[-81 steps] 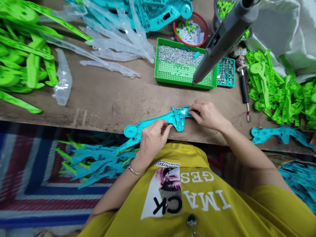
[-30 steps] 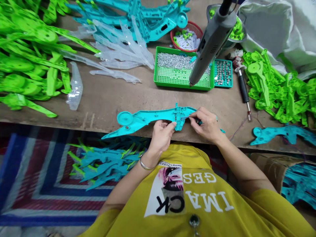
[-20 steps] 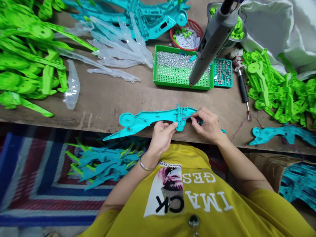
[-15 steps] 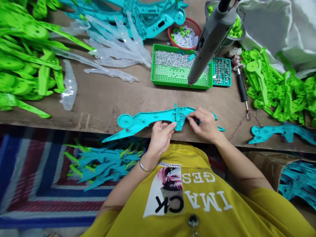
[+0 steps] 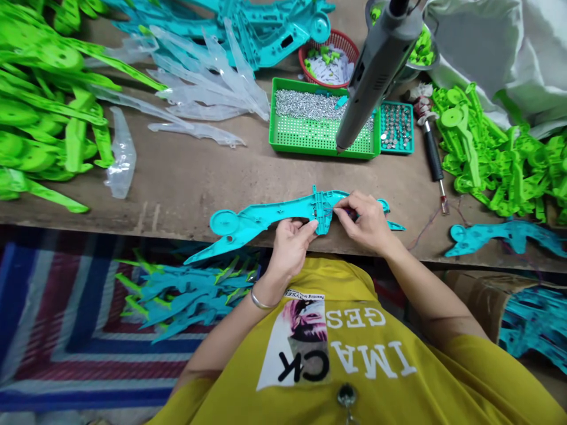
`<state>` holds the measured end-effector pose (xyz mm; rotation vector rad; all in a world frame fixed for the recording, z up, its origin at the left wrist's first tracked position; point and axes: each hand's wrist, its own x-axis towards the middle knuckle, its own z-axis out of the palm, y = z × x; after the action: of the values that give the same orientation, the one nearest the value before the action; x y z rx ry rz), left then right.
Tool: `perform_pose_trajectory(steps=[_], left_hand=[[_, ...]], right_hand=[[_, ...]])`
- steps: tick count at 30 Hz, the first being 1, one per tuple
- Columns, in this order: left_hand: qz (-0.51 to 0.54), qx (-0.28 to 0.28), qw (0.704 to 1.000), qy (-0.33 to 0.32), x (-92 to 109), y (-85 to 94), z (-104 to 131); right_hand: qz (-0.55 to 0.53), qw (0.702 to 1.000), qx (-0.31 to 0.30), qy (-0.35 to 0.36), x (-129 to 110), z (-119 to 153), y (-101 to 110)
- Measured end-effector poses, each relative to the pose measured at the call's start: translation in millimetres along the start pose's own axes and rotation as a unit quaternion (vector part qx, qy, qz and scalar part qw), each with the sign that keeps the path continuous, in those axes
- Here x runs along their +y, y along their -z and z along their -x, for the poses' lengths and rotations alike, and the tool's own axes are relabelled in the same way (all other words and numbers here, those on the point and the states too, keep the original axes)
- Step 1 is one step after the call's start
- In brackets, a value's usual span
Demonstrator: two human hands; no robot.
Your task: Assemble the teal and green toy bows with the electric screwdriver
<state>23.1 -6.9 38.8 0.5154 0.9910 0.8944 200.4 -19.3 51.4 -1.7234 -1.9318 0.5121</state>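
Note:
A long turquoise plastic shell [image 5: 283, 208] lies at the table's front edge, its ribbed inner side facing up. My left hand [image 5: 292, 239] pinches its lower edge near the middle, thumb on top. Over the shell's right part, my right hand [image 5: 365, 221] is closed, with finger and thumb pinching what appear to be thin dark wires beside the crosswise ribbed section. That hand hides part of the shell, whose right end shows beyond it.
Behind the shell stands a green basket [image 5: 283, 139] of small metal screws, with a grey power screwdriver [image 5: 376, 77] hanging over it. A small tray [image 5: 410, 147] of metal discs adjoins it. Green parts [image 5: 465, 141] and a hand screwdriver [image 5: 432, 150] lie right; clear parts [image 5: 199, 94] lie left.
My right hand has shifted very slightly at the wires. The left hand keeps its hold on the shell, and the whole view has drifted a little.

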Motion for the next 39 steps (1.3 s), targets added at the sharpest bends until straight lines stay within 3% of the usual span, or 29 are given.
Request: perform_pose_trajectory(steps=[4, 6, 8, 10, 13, 16, 20, 23, 27, 34, 39], left_hand=[[-0.07, -0.024, 0.997, 0.032, -2.7, 14.4, -1.3], [-0.161, -0.033, 0.984, 0.066, 1.9, 26.6, 1.1], [-0.286, -0.035, 0.956, 0.047, 11.7, 36.4, 5.3], [-0.421, -0.023, 0.905, -0.062, 24.3, 39.4, 9.0], [-0.585, -0.012, 0.773, -0.245, 39.6, 31.0, 6.7], [-0.698, -0.039, 0.666, -0.262, 43.8, 16.8, -5.5], [-0.768, -0.041, 0.599, -0.223, 41.5, 1.9, -22.1], [-0.793, -0.05, 0.585, -0.165, 43.1, -7.2, -28.2], [-0.785, -0.055, 0.603, -0.131, 46.6, -14.0, -30.4], [-0.762, -0.079, 0.61, -0.201, 51.5, 1.6, -24.4], [-0.748, -0.142, 0.595, -0.257, 58.9, 24.4, -23.1]], right_hand=[[0.017, 0.999, -0.037, -0.016, -2.4, -2.6, -3.6], [0.027, 0.998, -0.052, -0.021, -2.2, -3.7, -6.0], [0.038, 0.997, -0.056, -0.026, -1.3, -4.1, -8.0], [0.047, 0.997, -0.055, -0.026, -0.2, -4.2, -9.3], [0.052, 0.997, -0.05, -0.027, 0.4, -4.4, -9.9], [0.054, 0.997, -0.053, -0.031, 0.4, -4.9, -9.9], [0.063, 0.996, -0.049, -0.027, -0.3, -5.4, -10.4], [0.071, 0.995, -0.052, -0.035, -2.2, -6.6, -9.8], [0.066, 0.993, -0.077, -0.062, -6.0, -10.8, -6.6], [0.023, 0.989, -0.11, -0.09, -9.8, -18.7, 1.7], [0.037, 0.985, -0.116, -0.121, -19.1, -22.1, 3.1]])
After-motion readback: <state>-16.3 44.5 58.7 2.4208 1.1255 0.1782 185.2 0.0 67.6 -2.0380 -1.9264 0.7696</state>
